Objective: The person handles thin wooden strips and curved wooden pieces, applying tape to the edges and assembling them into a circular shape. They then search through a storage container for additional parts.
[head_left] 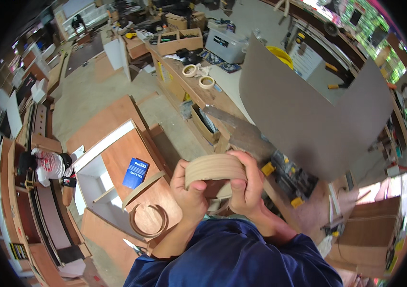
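Note:
In front of my chest I hold a coiled roll of wood-grain edge banding (215, 168). My left hand (189, 198) grips its left side and my right hand (247, 191) its right side, thumbs toward me. The band's layers lie close together along the top, and the roll's opening faces my body. Left of my left hand, a looser coil of the same banding (165, 221) rests on a wooden panel (117, 160). A bent strip (142, 191) and a blue notebook (136, 173) lie there too. Scissors (131, 246) sit near my left forearm.
A white-lined cabinet carcass (99, 172) stands at the left, with a person in a white shirt (48, 167) beyond. A large grey-brown sheet (299, 110) rises at the right. Masking tape rolls (206, 82) lie on the workbench, and a black-yellow power tool (287, 177) sits nearer.

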Available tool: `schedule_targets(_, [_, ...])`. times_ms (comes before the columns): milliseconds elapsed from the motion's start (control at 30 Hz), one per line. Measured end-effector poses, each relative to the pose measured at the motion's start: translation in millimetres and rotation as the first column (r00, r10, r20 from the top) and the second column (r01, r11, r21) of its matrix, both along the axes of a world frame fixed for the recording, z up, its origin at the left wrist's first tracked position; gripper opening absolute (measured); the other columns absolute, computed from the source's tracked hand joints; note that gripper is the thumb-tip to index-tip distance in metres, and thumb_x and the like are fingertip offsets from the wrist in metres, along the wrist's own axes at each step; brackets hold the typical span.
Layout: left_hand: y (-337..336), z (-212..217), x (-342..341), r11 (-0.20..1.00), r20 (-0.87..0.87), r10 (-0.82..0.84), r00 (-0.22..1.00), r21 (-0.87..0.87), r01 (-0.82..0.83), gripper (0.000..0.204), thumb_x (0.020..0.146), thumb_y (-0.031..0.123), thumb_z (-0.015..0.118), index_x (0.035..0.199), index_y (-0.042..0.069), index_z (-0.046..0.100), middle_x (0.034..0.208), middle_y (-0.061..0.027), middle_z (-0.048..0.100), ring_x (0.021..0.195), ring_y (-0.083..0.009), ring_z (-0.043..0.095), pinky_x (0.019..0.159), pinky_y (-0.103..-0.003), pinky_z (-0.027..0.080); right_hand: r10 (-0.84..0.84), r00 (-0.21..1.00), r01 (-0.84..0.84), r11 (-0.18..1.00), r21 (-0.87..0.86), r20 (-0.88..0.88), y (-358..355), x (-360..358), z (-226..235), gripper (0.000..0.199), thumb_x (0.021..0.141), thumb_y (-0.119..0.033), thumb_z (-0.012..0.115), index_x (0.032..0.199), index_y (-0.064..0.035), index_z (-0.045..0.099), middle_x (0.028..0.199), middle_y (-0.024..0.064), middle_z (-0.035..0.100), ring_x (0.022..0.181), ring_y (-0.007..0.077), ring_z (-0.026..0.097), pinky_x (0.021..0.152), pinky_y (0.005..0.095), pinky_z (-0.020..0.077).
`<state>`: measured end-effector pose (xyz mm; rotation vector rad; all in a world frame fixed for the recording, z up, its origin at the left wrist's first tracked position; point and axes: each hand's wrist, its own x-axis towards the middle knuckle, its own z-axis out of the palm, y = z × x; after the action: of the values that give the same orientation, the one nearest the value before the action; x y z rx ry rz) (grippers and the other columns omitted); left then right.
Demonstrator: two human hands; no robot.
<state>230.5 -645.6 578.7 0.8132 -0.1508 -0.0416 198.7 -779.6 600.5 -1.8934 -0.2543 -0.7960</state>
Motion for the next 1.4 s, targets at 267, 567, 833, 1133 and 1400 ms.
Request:
schedule_targets(267, [-46.8, -28.1, 24.1, 0.81, 0.144, -0.519, 0.843, 0.397, 0.431, 0.055, 0.102, 0.017, 0.066, 0.149, -0.003, 0.046, 0.122, -0.0125, 0.067, 0.114, -0.0188, 0.064, 0.099, -0.033, 0.051, 0.013, 0.998, -0.004, 0.987, 0.161, -0.059, -117.7, 6.1, -41.6, 0.063, 0.107, -0.049, 0.051, 0.131, 0.0097, 0.054, 0.096, 0.0092, 0.065, 0.068, 0.0096, 0.054, 0.061, 0.0252, 0.0444])
schedule_targets(567, [-82.5, -22.8, 16.4, 0.908, 0.109, -0.254, 0.961, 0.369, 0.199, 0.059, 0.099, 0.002, 0.063, 0.153, -0.006, 0.04, 0.131, -0.0179, 0.064, 0.126, -0.026, 0.061, 0.109, -0.04, 0.048, 0.303, 0.949, -0.226, 0.838, 0.496, -0.081, -147.6, 57.0, -51.2, 0.066, 0.102, -0.051, 0.06, 0.129, 0.0093, 0.054, 0.086, 0.0049, 0.061, 0.073, 0.0092, 0.053, 0.066, 0.0261, 0.0472])
schedule_targets(833, [-113.5, -47.9, 71.2, 0.999, -0.011, -0.031, 0.999, 0.031, 0.031, 0.046, 0.097, 0.013, 0.071, 0.136, -0.002, 0.052, 0.119, -0.0087, 0.06, 0.127, -0.0292, 0.061, 0.102, -0.041, 0.054, 0.423, 0.896, -0.18, 0.625, 0.76, -0.136, -124.2, 124.9, -70.4, 0.056, 0.108, -0.048, 0.052, 0.132, 0.0023, 0.053, 0.095, 0.0037, 0.059, 0.08, 0.0118, 0.057, 0.076, 0.0291, 0.0511])
schedule_targets(1133, [-55.0, -102.8, 214.1, 0.838, 0.053, -0.188, 0.981, 0.529, 0.132, 0.064, 0.085, 0.008, 0.083, 0.14, 0.001, 0.05, 0.132, -0.0085, 0.055, 0.128, -0.0214, 0.052, 0.111, -0.036, 0.041, 0.416, 0.9, -0.215, 0.681, 0.7, -0.129, -100.4, 262.8, -100.3, 0.051, 0.106, -0.041, 0.056, 0.131, 0.0039, 0.055, 0.092, 0.0039, 0.059, 0.075, 0.0124, 0.053, 0.067, 0.0308, 0.0498])
schedule_targets(1400, [103.5, -16.7, 333.9, 0.395, -0.005, -0.346, 0.938, 0.906, 0.15, 0.045, 0.092, 0.031, 0.08, 0.116, -0.001, 0.059, 0.089, -0.0153, 0.071, 0.078, -0.0194, 0.07, 0.066, -0.035, 0.052, 0.752, 0.606, -0.782, 0.623, -0.02, -0.258, 5.8, 415.6, -72.8, 0.048, 0.082, -0.026, 0.081, 0.12, 0.0025, 0.069, 0.103, 0.021, 0.073, 0.09, 0.0352, 0.072, 0.081, 0.0399, 0.0571])
